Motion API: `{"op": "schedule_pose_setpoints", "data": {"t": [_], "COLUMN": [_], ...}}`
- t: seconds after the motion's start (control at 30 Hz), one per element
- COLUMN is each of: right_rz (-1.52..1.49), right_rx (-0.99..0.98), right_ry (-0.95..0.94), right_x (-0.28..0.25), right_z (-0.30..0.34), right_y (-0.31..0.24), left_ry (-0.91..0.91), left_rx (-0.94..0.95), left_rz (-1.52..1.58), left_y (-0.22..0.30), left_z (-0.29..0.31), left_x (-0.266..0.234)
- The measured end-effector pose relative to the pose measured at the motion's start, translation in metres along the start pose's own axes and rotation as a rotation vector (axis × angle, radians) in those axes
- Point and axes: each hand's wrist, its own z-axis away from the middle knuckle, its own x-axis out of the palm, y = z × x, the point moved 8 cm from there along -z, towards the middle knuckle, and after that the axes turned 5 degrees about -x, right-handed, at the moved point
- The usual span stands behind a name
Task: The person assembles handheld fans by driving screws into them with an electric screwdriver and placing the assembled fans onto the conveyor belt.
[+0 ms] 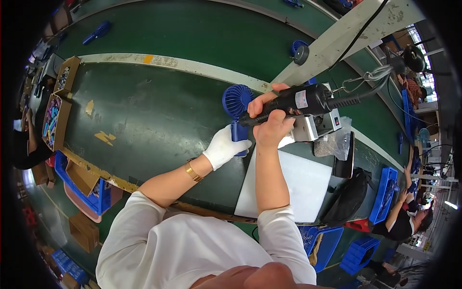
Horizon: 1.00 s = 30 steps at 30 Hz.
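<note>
My left hand [222, 146], in a white glove, is closed round the handle of a small blue handheld fan [237, 102]. The fan's round caged head points away from me. My bare right hand [273, 115] grips a black electric screwdriver [299, 100], which lies almost level and hangs by a metal hook and cable at its right end. The screwdriver's tip end is at the fan's neck, just below the head; whether it touches a screw is hidden. A small metal-fronted machine [308, 129] stands behind my right wrist.
A white foam sheet [298, 188] lies under my right forearm. Beside it are a clear bag of small parts [332, 144] and a black bag [350, 200]. Cardboard boxes of parts [57, 120] line the left edge. Another blue fan [97, 32] lies on the far belt. A slanted post [332, 45] rises at right.
</note>
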Motion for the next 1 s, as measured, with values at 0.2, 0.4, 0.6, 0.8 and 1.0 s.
{"op": "schedule_pose_setpoints", "data": {"t": [0.2, 0.4, 0.6, 0.8, 1.0], "right_rz": [0.020, -0.063, -0.014, 0.027, 0.216], "right_rx": [0.014, 0.128, 0.133, 0.169, 0.027], "right_ry": [-0.008, 0.004, 0.021, 0.008, 0.019], "right_x": [-0.006, 0.006, -0.005, -0.007, -0.022], "right_z": [0.000, 0.018, 0.020, 0.013, -0.002], "right_y": [0.004, 0.028, 0.031, 0.025, -0.007], "left_ry": [0.078, 0.084, 0.035, -0.080, -0.003], "left_rx": [0.070, 0.152, 0.139, 0.022, 0.161], "left_rz": [-0.179, -0.056, -0.105, 0.308, 0.125], "left_y": [0.001, -0.012, -0.015, -0.006, 0.059], "left_z": [-0.005, -0.007, -0.012, 0.005, -0.021], "left_x": [0.002, -0.013, -0.008, 0.010, -0.013]}}
